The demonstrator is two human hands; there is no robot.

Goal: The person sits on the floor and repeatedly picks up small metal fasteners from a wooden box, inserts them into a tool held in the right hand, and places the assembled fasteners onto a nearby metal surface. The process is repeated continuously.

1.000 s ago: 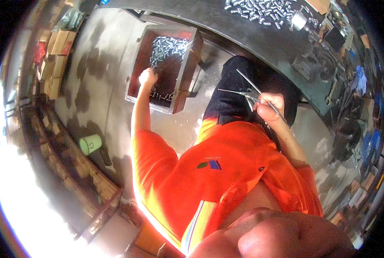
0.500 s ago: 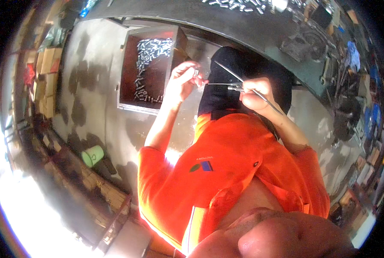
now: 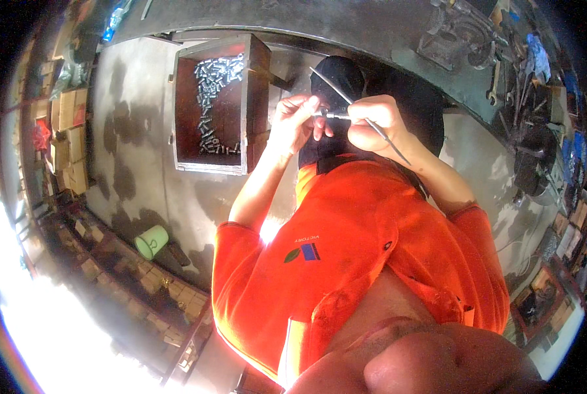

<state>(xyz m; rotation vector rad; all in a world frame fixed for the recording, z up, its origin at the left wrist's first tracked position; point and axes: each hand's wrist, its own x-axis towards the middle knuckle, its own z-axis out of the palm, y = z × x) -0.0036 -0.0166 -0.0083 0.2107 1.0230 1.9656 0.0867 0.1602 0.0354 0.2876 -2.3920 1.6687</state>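
**Two hands, thin rods and a tiny metal piece**

We see a grey concrete floor (image 3: 129, 151) below us, with a dark workbench (image 3: 346, 26) along the top. On the floor stands a brown wooden box (image 3: 224, 105) with a heap of small silver metal pieces (image 3: 211, 92) inside. A green cup (image 3: 151, 241) lies nearer the wall. In front of our orange shirt (image 3: 372, 249), our right hand (image 3: 372, 123) is closed around thin metal rods (image 3: 359, 111). Our left hand (image 3: 294, 121) pinches a small metal piece (image 3: 329, 115) at its fingertips. The two hands almost touch, just beside the box.
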